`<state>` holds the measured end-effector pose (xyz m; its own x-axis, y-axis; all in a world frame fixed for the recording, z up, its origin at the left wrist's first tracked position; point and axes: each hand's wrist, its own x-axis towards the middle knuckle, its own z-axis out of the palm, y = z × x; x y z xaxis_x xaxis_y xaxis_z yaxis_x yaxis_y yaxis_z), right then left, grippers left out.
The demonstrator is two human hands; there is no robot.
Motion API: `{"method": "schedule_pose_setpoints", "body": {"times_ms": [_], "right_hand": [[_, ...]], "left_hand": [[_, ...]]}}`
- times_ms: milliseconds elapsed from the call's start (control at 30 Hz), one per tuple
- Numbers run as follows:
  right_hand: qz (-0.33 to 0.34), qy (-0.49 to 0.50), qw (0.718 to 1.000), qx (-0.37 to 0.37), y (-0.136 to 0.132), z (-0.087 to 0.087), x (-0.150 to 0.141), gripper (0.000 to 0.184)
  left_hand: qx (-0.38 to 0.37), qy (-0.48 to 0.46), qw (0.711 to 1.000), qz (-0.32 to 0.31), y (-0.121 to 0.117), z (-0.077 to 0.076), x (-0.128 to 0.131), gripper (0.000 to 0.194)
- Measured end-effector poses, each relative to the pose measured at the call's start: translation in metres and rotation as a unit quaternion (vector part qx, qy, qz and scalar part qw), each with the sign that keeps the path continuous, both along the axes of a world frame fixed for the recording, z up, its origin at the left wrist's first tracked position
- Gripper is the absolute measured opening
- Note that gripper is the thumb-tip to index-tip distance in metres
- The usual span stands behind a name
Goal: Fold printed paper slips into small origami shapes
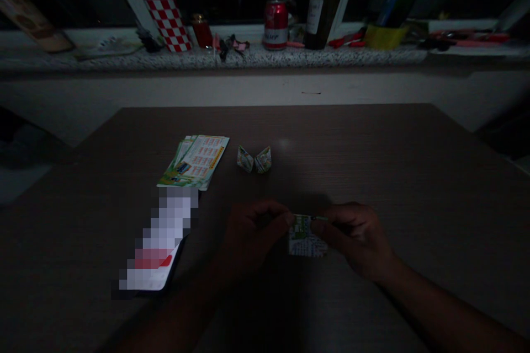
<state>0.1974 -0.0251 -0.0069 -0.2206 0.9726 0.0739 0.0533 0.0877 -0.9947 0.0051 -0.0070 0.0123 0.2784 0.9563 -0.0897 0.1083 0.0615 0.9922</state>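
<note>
The left hand (256, 234) pinches the upper left corner of a small folded paper (305, 245), thumb on the near face and fingers curled behind. The right hand (360, 240) pinches the same piece near its upper right corner in the same way. Gripping both ends of the top edge probably holds the small piece taut and level, and leaves its lower part uncovered, so the printed face shows between the hands. The light is dim, so I cannot tell whether that top edge is a crease or a loose layer.

The folded paper is held in front of the person, over the near half of the surface (372, 160). Beyond it, 2 small pointed paper shapes, a left shape (245, 159) and a right shape (264, 160), stand just beside each other, set apart from the hands, which presumably protects them from knocks. To the left lies a stack of printed sheets (194, 162), within easy reach. A phone (176, 256) lies at its near end, lit screen up, likely so it can be viewed without being held. Behind, a red can (276, 25) stands on the speckled sill (306, 59).
</note>
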Motion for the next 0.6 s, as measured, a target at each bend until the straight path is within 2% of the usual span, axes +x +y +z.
{"method": "schedule_pose_setpoints", "body": {"times_ms": [233,400,600], "right_hand": [[0.032,-0.009,0.999,0.003,-0.001,0.0,-0.003,0.028],[0.016,-0.036,0.999,0.026,-0.0016,0.0008,-0.004,0.031],[0.033,-0.01,0.999,-0.019,-0.0012,-0.0014,-0.007,0.025]], "left_hand": [[-0.011,-0.028,0.999,0.015,-0.0006,-0.0075,0.0011,0.016],[-0.008,-0.037,0.999,0.012,-0.0007,-0.0071,0.0024,0.017],[0.009,-0.03,0.999,0.018,-0.0023,-0.0048,0.0023,0.017]]}}
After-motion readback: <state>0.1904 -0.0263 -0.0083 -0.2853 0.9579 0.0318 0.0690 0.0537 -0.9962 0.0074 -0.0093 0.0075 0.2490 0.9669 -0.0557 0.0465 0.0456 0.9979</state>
